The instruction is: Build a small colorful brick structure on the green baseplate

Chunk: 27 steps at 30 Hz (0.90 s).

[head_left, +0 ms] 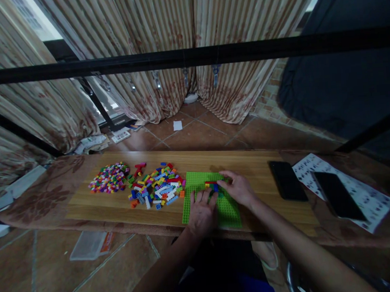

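A green studded baseplate (229,215) lies on the wooden board. A small group of bricks (212,186), red, yellow and blue, stands on its upper middle part. My left hand (202,210) rests on the plate just below these bricks, palm down with its fingers spread. From the right, my right hand (239,188) reaches to the right end of the group. Its thumb and forefinger are close together there, and whether a piece is between them is too small to tell.
Left of the plate lie a pile of mixed bricks (160,184) and a heap of tiny colourful pieces (108,178). A black tablet (287,180) is on the board's right end. Beyond it, a dark device (339,195) lies on a printed sheet (378,201). A black bar (174,59) crosses above.
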### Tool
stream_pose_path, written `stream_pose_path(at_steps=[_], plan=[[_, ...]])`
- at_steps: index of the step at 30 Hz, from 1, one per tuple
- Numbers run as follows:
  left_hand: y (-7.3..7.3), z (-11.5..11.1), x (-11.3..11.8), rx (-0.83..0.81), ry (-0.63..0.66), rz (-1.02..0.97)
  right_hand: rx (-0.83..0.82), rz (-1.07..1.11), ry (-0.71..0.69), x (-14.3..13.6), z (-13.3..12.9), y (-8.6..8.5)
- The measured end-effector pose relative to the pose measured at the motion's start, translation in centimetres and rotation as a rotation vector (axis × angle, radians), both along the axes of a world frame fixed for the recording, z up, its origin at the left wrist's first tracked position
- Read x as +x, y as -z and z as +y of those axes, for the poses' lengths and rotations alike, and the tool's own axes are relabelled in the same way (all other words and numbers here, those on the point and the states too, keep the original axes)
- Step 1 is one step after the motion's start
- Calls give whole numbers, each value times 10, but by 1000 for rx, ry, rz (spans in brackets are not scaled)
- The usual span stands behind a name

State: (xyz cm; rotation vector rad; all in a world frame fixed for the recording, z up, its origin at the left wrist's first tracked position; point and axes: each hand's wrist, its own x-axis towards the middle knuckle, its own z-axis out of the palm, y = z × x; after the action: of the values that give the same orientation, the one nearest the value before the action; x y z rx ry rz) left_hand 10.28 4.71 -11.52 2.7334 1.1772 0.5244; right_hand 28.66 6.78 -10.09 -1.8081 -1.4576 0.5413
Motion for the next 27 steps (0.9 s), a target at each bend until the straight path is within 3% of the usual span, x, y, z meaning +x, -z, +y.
stream_pose_path(at_steps=[4, 14, 20, 27], plan=[[3, -1, 3, 33, -15, 24, 21, 14, -34, -5, -2, 2], [2, 4, 8, 67, 34, 134, 59, 94, 142, -7, -23, 20], [6, 7, 9, 84, 62, 179, 72, 27, 71, -14, -28, 22], [9, 4, 9, 34, 57, 173, -57, -11, 26, -9, -23, 18]])
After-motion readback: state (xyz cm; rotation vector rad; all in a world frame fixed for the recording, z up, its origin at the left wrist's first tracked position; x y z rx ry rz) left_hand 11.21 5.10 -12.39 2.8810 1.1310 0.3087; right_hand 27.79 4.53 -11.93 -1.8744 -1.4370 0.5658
